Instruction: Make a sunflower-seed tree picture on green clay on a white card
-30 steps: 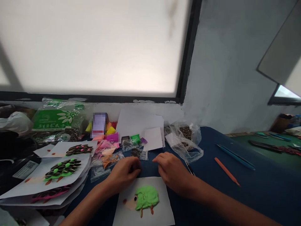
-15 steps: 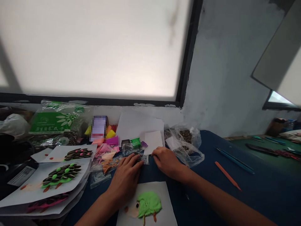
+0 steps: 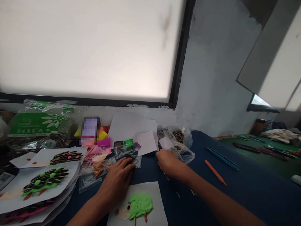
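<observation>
A white sheet lies in front of me, bearing a hedgehog figure of green clay with a pale snout, a dark eye and brown legs. My left hand rests just beyond the sheet, fingers stretched over a clear packet with something black inside. Across from it, my right hand is closed, knuckles up, beside the plastic bag of striped seeds. Its fingertips are turned away, so anything in them is hidden. A thin shiny piece shows just below this hand.
Finished hedgehog pictures are stacked at left, before a green seed bag. Colored clay packets and blank paper lie toward the wall. An orange tool and blue tools lie at right.
The view has swung to the right, so everything sits further left. My right hand has curled more tightly, and a thin shiny piece now shows below it. My left hand stays at the packet.
</observation>
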{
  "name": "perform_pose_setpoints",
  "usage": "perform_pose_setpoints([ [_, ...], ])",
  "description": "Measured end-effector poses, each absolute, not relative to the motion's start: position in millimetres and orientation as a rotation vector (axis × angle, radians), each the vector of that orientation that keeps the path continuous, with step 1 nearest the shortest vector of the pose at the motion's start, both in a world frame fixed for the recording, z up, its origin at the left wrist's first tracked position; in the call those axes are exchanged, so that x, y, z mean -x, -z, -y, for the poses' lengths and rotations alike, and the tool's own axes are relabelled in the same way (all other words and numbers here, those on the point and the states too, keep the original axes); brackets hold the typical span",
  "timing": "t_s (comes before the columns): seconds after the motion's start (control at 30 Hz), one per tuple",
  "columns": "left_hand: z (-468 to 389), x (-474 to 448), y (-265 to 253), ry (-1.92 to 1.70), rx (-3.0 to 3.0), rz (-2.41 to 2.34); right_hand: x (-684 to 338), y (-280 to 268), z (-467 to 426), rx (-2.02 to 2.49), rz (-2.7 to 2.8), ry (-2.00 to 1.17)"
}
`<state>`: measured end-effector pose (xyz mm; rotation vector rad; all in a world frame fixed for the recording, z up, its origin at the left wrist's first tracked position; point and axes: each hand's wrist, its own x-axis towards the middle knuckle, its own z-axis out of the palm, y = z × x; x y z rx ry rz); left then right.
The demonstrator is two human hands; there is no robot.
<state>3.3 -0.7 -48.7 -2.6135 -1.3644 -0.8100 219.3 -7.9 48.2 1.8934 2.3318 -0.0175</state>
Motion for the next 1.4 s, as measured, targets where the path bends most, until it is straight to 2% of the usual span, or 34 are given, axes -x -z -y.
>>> perform_pose_setpoints([
  [0.13, -1.0, -2.3, 50.8, 0.791, 2.619, 1.355, -214.3, -52.5, 4.8, -1.986, -2.405, -0.194],
  [0.27, -0.1, -2.8, 49.5, 0.79, 2.629, 1.371, -236.4, -63.9, -11.9, -2.242, -2.225, -0.413],
  [0.43, 1.5, -4.1, 47.7, 0.769, 2.63, 1.388, -261.7, -56.2, -28.8, -2.251, -2.147, -0.238],
  [0.63, -0.7, -4.0, 50.5, 0.796, 2.625, 1.367, -238.5, -31.9, -31.2, -2.078, -2.455, -0.104],
  [0.8, -1.5, -4.2, 52.5, 0.814, 2.643, 1.377, -253.0, -38.7, -46.0, -2.108, -2.51, 0.033],
  [1.03, -1.4, -4.6, 53.3, 0.873, 2.637, 1.411, -293.1, -44.4, -67.1, -2.431, -2.296, -0.154],
  [1.27, -1.6, -3.5, 52.8, 0.887, 2.655, 1.401, -262.8, -13.9, -62.7, -2.257, -2.406, -0.266],
  [1.4, -2.2, -3.4, 54.5, 0.883, 2.636, 1.387, -258.9, -14.9, -68.3, -2.234, -2.442, -0.275],
])
